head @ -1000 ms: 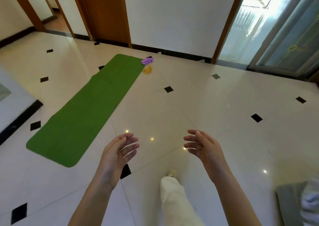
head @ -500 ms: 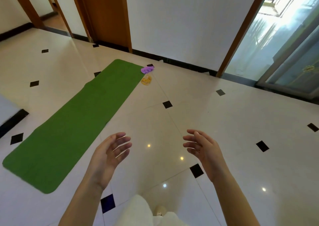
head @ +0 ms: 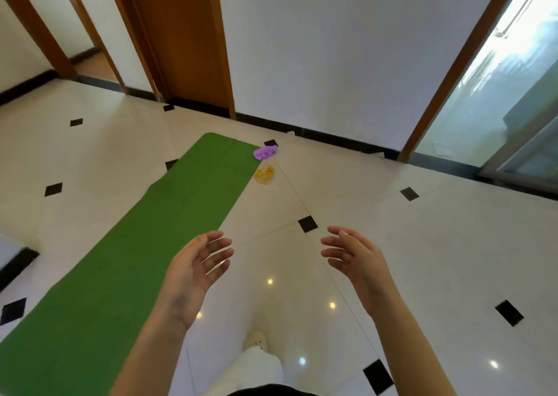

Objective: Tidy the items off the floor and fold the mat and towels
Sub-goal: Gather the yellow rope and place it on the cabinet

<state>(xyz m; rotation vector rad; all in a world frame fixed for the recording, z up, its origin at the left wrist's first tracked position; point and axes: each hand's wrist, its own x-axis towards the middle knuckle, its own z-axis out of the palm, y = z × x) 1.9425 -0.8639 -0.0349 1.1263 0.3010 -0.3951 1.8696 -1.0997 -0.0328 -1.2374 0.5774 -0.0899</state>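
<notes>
Left hand (head: 193, 270) and right hand (head: 356, 259): both raised, fingers relaxed, palms facing, holding nothing. Long green mat (head: 129, 244) flat on white tiled floor (head: 422, 244), running 7 to 12 o'clock. Small purple item (head: 265, 153) and yellow item (head: 264, 174) at mat's far right corner, 12 o'clock.

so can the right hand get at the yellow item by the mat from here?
Probably not yet. The right hand is open and empty, with bare floor between it and the yellow item beside the green mat. Nothing blocks the way; it just looks too far off.
</notes>
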